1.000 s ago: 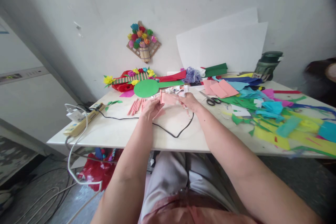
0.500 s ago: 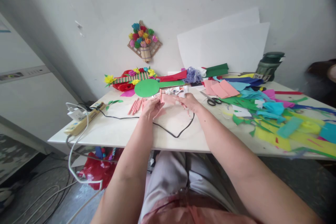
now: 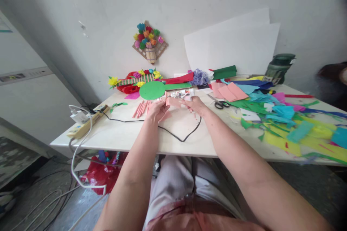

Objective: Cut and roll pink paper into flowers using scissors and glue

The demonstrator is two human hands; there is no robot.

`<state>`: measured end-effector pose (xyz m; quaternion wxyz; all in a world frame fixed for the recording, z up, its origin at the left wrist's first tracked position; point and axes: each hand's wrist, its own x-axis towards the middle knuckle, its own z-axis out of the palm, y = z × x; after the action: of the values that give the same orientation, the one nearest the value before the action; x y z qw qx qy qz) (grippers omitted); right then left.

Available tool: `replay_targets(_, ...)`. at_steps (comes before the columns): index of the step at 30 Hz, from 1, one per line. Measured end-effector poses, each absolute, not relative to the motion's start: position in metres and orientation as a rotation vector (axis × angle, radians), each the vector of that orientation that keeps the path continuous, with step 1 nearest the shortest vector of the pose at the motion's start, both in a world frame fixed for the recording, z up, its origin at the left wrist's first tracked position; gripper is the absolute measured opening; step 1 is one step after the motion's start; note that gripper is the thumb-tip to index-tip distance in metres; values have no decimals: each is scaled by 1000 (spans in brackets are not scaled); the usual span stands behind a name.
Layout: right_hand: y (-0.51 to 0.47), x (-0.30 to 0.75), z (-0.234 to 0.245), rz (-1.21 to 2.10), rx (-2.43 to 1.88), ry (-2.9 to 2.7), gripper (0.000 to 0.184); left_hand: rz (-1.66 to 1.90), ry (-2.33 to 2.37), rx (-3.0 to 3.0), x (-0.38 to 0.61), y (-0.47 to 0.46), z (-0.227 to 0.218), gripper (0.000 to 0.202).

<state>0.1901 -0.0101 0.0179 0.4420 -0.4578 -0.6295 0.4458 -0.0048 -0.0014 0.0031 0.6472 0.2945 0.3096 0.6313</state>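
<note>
Between my two hands stretches a strip of pink paper [image 3: 174, 102]. My left hand [image 3: 158, 109] is closed on its left end, where a thin upright pink roll stands at the fingertips. At the strip's right end, the fingers of my right hand [image 3: 195, 106] are pinched together. Just behind that hand is a white object [image 3: 192, 93], partly hidden, whose kind I cannot make out. Several pink paper rolls [image 3: 139, 109] lie on the table left of my left hand. Under the hands rests another pink paper piece [image 3: 166, 116].
A black cord [image 3: 182, 140] loops across the white table [image 3: 173, 148] from the power strip [image 3: 85, 124]. Black-handled scissors [image 3: 221, 105], pink sheets [image 3: 233, 92] and coloured scraps [image 3: 282, 115] lie right. Behind are a green disc [image 3: 152, 90] and a dark green bottle [image 3: 279, 68].
Both hands keep almost the same position and hold on the pink strip. The whole view has shifted very slightly.
</note>
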Motion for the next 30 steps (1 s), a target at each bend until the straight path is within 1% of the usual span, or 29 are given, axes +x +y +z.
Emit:
replay_targets(9, -10, 191, 18, 1089, -1154, -1600, 36, 1427, 717, 659, -5, 0, 3, 14)
replay_targets(17, -15, 190, 22, 1079, -1185, -1618, 37, 1451, 736, 624, -5, -1, 4, 14)
replay_targets(30, -17, 190, 22, 1073, -1199, -1648, 32, 1469, 698, 630, -5, -3, 6, 14)
